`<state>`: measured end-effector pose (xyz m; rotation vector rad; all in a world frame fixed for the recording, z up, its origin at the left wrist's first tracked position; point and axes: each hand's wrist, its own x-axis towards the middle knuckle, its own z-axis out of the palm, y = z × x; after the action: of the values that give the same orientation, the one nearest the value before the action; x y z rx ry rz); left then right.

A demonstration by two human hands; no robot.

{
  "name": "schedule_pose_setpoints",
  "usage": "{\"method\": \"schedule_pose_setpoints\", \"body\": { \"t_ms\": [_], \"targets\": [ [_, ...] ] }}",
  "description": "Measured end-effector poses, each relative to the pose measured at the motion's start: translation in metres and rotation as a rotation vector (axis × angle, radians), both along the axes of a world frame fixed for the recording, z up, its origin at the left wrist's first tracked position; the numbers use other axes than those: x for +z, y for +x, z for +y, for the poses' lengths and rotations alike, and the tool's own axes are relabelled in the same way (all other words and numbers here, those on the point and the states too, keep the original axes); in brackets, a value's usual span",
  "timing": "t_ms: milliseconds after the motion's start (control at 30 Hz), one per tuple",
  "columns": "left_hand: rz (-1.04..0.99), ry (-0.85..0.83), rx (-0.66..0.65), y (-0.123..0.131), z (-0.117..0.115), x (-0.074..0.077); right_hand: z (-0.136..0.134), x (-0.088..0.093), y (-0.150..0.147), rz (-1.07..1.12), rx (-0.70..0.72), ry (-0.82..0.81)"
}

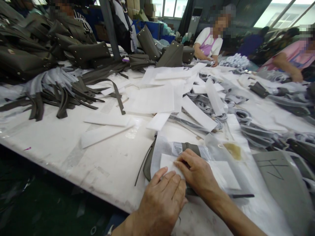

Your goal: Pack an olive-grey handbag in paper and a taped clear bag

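Note:
A grey leather piece [189,147] wrapped in white tissue paper [222,173] lies at the near edge of the white table [73,137]. My left hand [162,196] rests on it with fingers curled and pressed down on the paper. My right hand [197,173] lies over the middle of the wrapped piece, fingers bent and pinching the paper's edge. A thin grey strap [145,160] runs out from the piece to the left.
Loose white paper sheets [152,98] and grey straps [61,101] cover the table's middle. Dark grey bags [83,52] are piled at the back left. A grey board [283,183] lies at the right. Two people [209,42] work at the far side.

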<state>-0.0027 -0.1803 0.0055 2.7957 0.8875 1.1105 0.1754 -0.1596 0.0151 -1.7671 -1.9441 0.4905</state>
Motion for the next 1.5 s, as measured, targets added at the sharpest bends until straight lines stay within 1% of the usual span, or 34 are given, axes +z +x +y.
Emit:
{"method": "schedule_pose_setpoints", "body": {
  "t_ms": [133,200,267,333,400,467,500,533,600,667,700,767,867,933,1033,1133,1200,1300,1400,1500],
  "targets": [
    [0.073,-0.003,0.053,0.007,-0.007,-0.018,0.005,0.003,-0.006,-0.116,-0.019,-0.038],
    [0.090,-0.010,0.056,0.009,-0.008,-0.022,0.011,0.005,-0.007,-0.177,-0.039,-0.051],
    [0.099,-0.005,0.050,0.009,-0.006,-0.022,0.015,0.010,-0.004,-0.204,-0.075,-0.011],
    [0.098,0.000,0.039,0.007,-0.005,-0.021,0.012,0.021,0.006,-0.136,-0.112,0.080],
    [0.083,0.008,0.028,0.006,-0.004,-0.020,-0.002,0.040,0.024,-0.005,-0.178,0.178],
    [0.057,0.019,0.019,0.006,-0.003,-0.020,-0.029,0.064,0.048,0.057,-0.336,0.252],
    [0.040,0.027,0.018,0.006,-0.002,-0.020,-0.044,0.077,0.063,0.032,-0.465,0.299],
    [0.025,0.037,0.018,0.006,-0.001,-0.019,-0.061,0.090,0.078,-0.008,-0.608,0.307],
    [0.003,0.057,0.018,0.007,0.000,-0.019,-0.092,0.112,0.111,-0.076,-0.890,0.249],
    [-0.018,0.080,0.013,0.006,0.001,-0.017,-0.117,0.124,0.142,-0.130,-1.049,0.164],
    [-0.028,0.092,0.008,0.006,0.002,-0.017,-0.126,0.126,0.157,-0.164,-1.090,0.118],
    [-0.048,0.122,-0.004,0.004,0.004,-0.017,-0.140,0.120,0.185,-0.209,-1.113,0.024],
    [-0.069,0.158,-0.034,0.001,0.008,-0.018,-0.151,0.098,0.220,-0.163,-1.082,-0.116],
    [-0.075,0.170,-0.058,-0.001,0.010,-0.019,-0.155,0.082,0.235,-0.074,-1.037,-0.191],
    [-0.079,0.177,-0.079,-0.004,0.012,-0.019,-0.156,0.065,0.245,0.057,-0.969,-0.237],
    [-0.090,0.182,-0.072,-0.005,0.012,-0.015,-0.155,0.057,0.247,0.160,-0.944,-0.220],
    [-0.089,0.186,-0.062,-0.005,0.011,-0.012,-0.154,0.054,0.248,0.233,-0.948,-0.161],
    [-0.092,0.189,-0.053,-0.004,0.010,-0.010,-0.152,0.052,0.248,0.398,-0.977,-0.052],
    [-0.117,0.189,-0.054,-0.003,0.010,-0.011,-0.152,0.058,0.244,0.552,-1.041,0.012],
    [-0.134,0.186,-0.049,-0.003,0.011,-0.013,-0.157,0.072,0.235,0.633,-1.088,0.102]
  ]
}}
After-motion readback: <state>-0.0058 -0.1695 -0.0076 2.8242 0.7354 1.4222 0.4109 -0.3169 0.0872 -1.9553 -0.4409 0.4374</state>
